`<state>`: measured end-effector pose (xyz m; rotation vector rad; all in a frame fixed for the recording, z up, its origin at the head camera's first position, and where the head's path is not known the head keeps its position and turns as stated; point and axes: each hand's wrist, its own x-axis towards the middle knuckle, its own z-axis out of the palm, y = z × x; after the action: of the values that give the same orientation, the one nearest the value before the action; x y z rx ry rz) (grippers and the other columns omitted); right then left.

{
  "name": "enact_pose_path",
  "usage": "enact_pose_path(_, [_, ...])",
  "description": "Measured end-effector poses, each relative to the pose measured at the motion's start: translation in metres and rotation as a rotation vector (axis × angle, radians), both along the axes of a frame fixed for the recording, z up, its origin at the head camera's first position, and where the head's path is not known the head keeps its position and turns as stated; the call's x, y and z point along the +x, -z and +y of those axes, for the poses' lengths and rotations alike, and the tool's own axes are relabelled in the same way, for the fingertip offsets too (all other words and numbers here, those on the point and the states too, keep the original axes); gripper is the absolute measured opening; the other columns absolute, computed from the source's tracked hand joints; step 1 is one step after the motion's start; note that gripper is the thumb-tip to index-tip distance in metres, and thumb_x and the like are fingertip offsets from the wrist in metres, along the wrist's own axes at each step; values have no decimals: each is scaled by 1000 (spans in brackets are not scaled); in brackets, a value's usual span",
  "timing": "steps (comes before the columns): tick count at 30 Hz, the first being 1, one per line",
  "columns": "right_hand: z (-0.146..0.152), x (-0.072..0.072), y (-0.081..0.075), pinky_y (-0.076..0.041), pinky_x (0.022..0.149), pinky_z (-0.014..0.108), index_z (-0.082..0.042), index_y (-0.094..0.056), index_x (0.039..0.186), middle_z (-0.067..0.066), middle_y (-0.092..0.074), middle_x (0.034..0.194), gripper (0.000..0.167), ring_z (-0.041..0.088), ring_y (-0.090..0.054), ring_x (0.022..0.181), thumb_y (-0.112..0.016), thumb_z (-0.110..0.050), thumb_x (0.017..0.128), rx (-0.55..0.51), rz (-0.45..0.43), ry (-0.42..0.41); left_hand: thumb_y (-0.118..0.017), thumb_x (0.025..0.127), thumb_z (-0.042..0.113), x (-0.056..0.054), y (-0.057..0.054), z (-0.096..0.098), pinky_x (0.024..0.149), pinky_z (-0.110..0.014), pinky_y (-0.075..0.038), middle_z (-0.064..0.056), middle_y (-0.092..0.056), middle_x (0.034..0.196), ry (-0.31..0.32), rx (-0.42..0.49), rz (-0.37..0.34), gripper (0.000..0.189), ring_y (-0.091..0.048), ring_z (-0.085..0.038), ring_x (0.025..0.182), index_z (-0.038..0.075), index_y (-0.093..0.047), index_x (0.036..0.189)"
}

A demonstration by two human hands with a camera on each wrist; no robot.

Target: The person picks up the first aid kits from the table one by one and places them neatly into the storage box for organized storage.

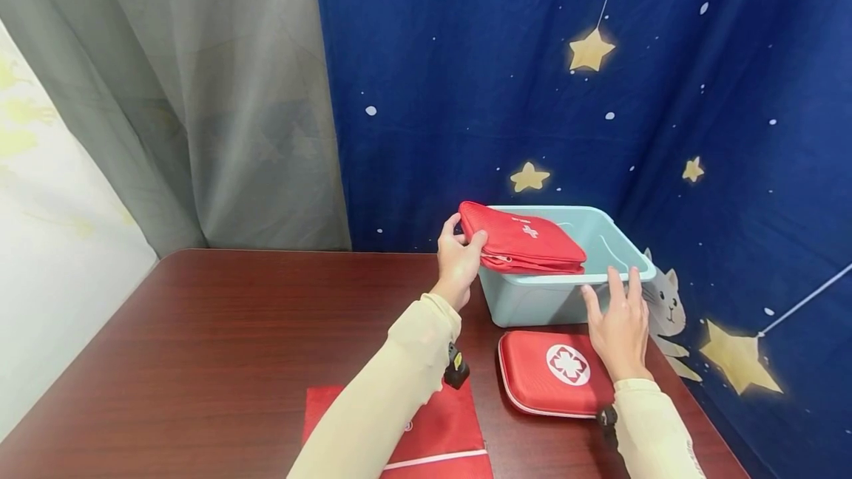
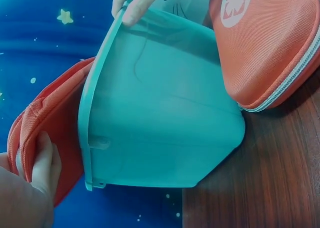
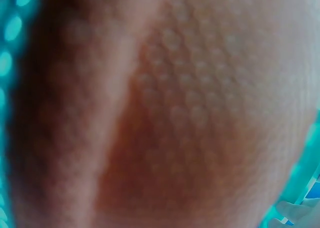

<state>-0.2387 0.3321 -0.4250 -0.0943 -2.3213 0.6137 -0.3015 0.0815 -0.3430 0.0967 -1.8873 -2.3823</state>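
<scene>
My left hand (image 1: pixel 459 261) grips a soft red first-aid pouch (image 1: pixel 532 239) with a white cross by its left end, thumb on top. Tilted, the pouch lies over the near left part of a light teal plastic bin (image 1: pixel 539 301). In the left wrist view, the hand's fingers (image 2: pixel 45 163) curl at the pouch's (image 2: pixel 65 158) edge beside the bin's rim. My right hand (image 1: pixel 622 324) holds the bin's near rim toward its right end, fingertips over the rim and thumb outside. A blurred close surface fills most of the right wrist view.
In front of the bin lies a red hard-shell first-aid case (image 1: pixel 555 375) with a round white emblem, under the right forearm. A flat red item (image 1: pixel 439 427) with a white stripe is partly hidden by the left sleeve. Behind the brown table (image 1: pixel 233 346) hangs a blue starry curtain (image 1: pixel 433 94).
</scene>
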Motion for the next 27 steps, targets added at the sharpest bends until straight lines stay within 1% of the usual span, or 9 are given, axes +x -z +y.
enact_pose_path(3, [-1,0,0,-24,111,68,-1,-43,146,28,-24,158,59,51,-28,140,-63,-28,97,-10,-13,0,-67,94,12,0,3,1,88,-35,-57,-14,-63,103,17,-4,17,63,-69,-22,89,14,-40,150])
enact_pose_path(7, [-1,1,0,-23,111,69,-2,-42,147,26,-21,159,60,52,-27,140,-62,-29,98,-24,-37,3,-69,93,12,0,5,-1,82,-38,-59,-16,-62,106,73,43,32,64,-71,-24,91,14,-40,151])
enact_pose_path(10, [-1,1,-1,-23,111,69,-3,-41,148,26,-21,160,60,52,-28,140,-62,-29,98,-26,-41,3,-69,94,12,0,6,-3,78,-41,-59,-18,-61,110,118,82,29,65,-72,-28,93,15,-39,151])
enact_pose_path(17, [-1,1,0,-24,110,69,-3,-42,147,26,-22,159,59,52,-29,139,-62,-29,98,-21,-25,2,-68,95,14,-2,9,-7,80,-42,-59,-19,-61,113,188,92,22,62,-72,-31,93,16,-40,150])
enact_pose_path(21, [0,0,2,-24,110,69,-3,-43,147,26,-22,159,59,52,-29,139,-62,-29,98,-19,-19,3,-66,96,9,-2,9,-10,80,-42,-59,-21,-61,118,232,140,34,63,-71,-33,98,13,-38,151])
enact_pose_path(23, [0,0,2,-24,110,69,-3,-42,147,26,-22,159,58,52,-29,140,-61,-29,98,-21,-23,3,-65,96,7,-2,9,-12,80,-42,-59,-21,-61,120,241,156,37,63,-70,-34,102,11,-37,151])
enact_pose_path(27, [0,0,1,-24,109,70,-5,-41,149,24,-20,161,59,54,-30,138,-60,-29,99,-30,-47,13,-66,95,7,-2,13,-22,79,-41,-59,-20,-62,121,220,149,48,62,-68,-34,106,10,-38,151])
